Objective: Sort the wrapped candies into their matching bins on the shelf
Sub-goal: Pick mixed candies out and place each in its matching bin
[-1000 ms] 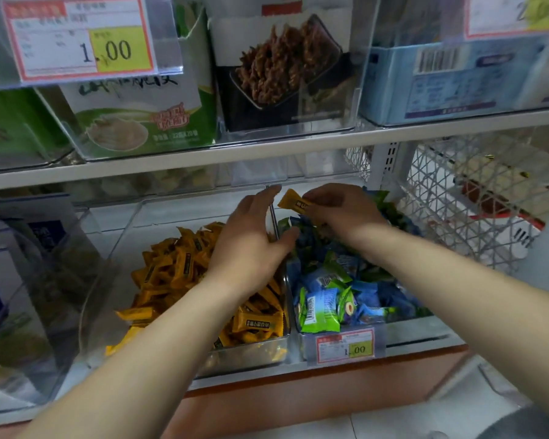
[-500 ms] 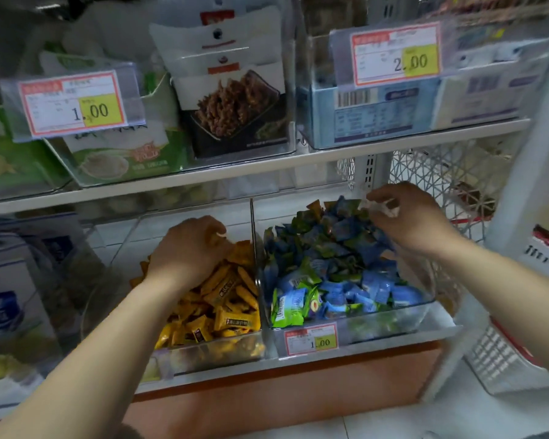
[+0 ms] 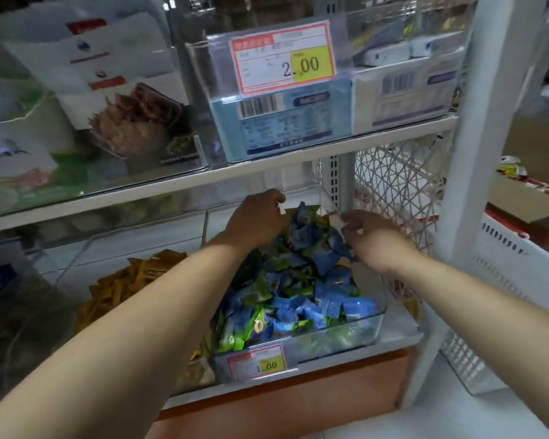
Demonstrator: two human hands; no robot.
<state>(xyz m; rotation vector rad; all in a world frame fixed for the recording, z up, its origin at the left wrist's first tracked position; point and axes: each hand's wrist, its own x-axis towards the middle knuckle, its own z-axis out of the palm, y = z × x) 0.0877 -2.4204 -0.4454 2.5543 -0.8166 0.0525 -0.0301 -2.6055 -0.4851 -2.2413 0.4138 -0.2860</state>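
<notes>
Both hands placed over the far end of the clear bin (image 3: pixel 358 329) of blue and green wrapped candies (image 3: pixel 301 289) on the lower shelf (image 3: pixel 403 335).

The left hand (image 3: pixel 257 221) is laid knuckles-up on the heap with fingers curled; what is gripped cannot be told. A small pale wrapper (image 3: pixel 338 218) is pinched at the fingertips of the right hand (image 3: pixel 373 240). The orange candies (image 3: pixel 124 285) are seen in the neighbouring bin to the left. A price tag (image 3: pixel 257 362) is fixed to the bin front.
</notes>
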